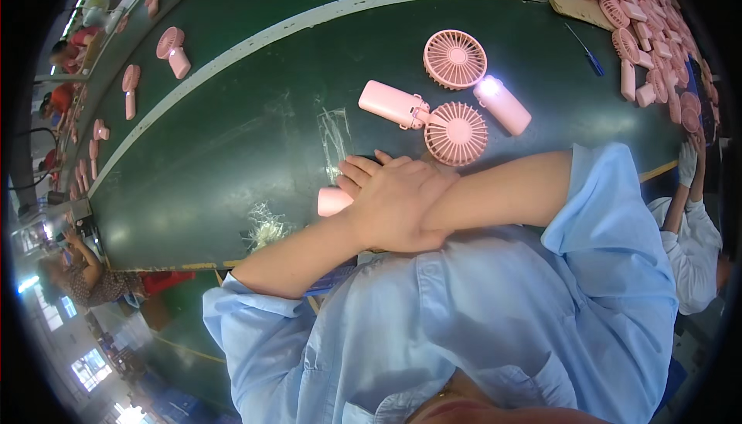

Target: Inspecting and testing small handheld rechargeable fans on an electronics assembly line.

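Note:
My forearms cross in front of my chest at the table edge, hands overlapping. My left hand [410, 196] lies flat across my right wrist. From beneath it the fingers of my right hand [357, 172] stretch out to the left, slightly apart. Neither hand appears to hold anything. Beside them a pink handle [333, 201] pokes out, its other end hidden by my hands. Just beyond, a pink handheld fan [457, 133] lies with its handle to the left. A second pink fan [456, 59] lies farther off, its handle [504, 107] angled right with a bright spot near the top.
The green table [255, 126] has a pale curved strip [297, 18]; several pink fans [171, 51] lie beyond it. Clear plastic scraps [269, 227] sit near the left edge. A blue-handled screwdriver [593, 62] and a fan pile [657, 45] are at right. Co-workers sit on both sides.

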